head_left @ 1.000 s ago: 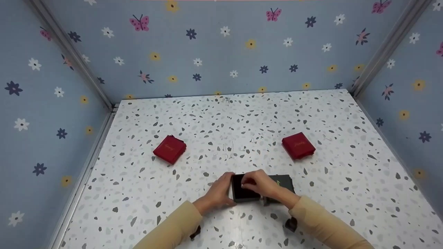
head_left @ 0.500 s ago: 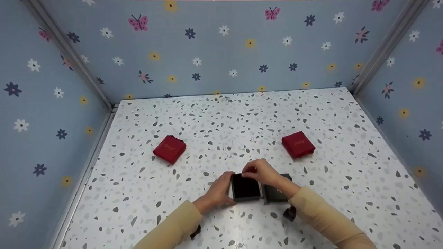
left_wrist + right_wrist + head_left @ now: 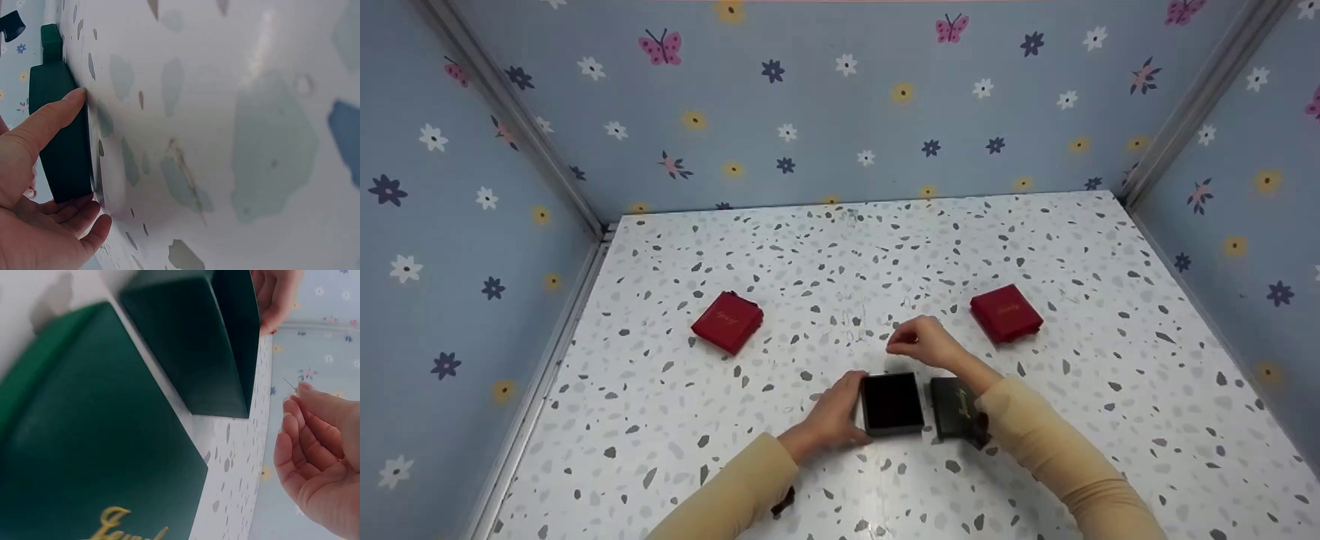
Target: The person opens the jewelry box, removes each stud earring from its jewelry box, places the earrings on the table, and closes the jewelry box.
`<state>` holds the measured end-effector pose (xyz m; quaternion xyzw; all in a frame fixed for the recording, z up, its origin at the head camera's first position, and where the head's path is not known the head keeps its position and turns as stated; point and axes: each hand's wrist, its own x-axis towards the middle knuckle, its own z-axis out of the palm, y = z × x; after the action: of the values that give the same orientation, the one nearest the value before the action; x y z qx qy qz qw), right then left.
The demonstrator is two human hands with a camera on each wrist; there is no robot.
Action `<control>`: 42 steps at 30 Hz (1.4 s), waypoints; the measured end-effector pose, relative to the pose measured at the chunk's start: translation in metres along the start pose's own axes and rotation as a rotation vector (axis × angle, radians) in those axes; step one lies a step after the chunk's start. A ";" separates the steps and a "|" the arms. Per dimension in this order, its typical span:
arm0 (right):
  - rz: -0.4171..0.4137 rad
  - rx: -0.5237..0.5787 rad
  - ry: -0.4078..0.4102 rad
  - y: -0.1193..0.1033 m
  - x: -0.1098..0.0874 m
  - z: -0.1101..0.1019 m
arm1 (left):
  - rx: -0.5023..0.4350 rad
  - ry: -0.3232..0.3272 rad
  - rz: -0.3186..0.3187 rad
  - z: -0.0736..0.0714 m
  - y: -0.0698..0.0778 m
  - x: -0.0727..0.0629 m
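An uncovered dark green jewelry box base (image 3: 892, 431) with a black inside stands near the front of the table. My left hand (image 3: 832, 411) grips its left side, thumb and fingers on two opposite walls, as the left wrist view also shows. The box's green lid (image 3: 112, 433), with gold lettering, lies just right of the base, partly hidden under my right forearm. Beyond the base, my right hand (image 3: 926, 343) is raised above the table. Its thumb and forefinger pinch a thin wire-like piece (image 3: 288, 382); most of that piece is hidden in the fingers.
A red jewelry box (image 3: 727, 322) with gold lettering sits at the left, and another red box (image 3: 1007, 313) at the right. Flower-patterned panels (image 3: 840, 112) wall the speckled white table (image 3: 810, 255) at the back and both sides.
My right hand has risen out of the green base and moved toward the back of the table, with the thin piece in its fingertips. The left hand and base have stayed in place.
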<state>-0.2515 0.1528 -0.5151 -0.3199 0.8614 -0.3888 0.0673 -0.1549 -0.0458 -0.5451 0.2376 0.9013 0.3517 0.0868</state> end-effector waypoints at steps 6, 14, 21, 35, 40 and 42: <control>0.070 -0.011 0.027 0.009 0.010 -0.003 | 0.000 0.003 0.005 0.000 -0.001 0.001; 0.179 -0.034 0.010 0.018 0.019 -0.005 | 0.008 -0.002 0.005 0.000 -0.003 0.002; 0.279 -0.042 -0.015 0.024 0.028 -0.005 | -0.003 0.004 -0.006 0.001 -0.002 0.002; 0.393 -0.080 -0.046 0.033 0.036 0.004 | 0.008 0.004 -0.016 0.001 0.000 0.001; 0.366 -0.073 -0.038 0.033 0.037 0.007 | 0.015 0.004 -0.016 0.001 -0.001 0.001; 0.365 -0.067 -0.032 0.032 0.038 0.008 | 0.016 0.006 -0.017 0.001 -0.001 0.001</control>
<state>-0.2939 0.1406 -0.5385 -0.1664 0.9164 -0.3362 0.1397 -0.1562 -0.0453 -0.5463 0.2296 0.9064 0.3442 0.0850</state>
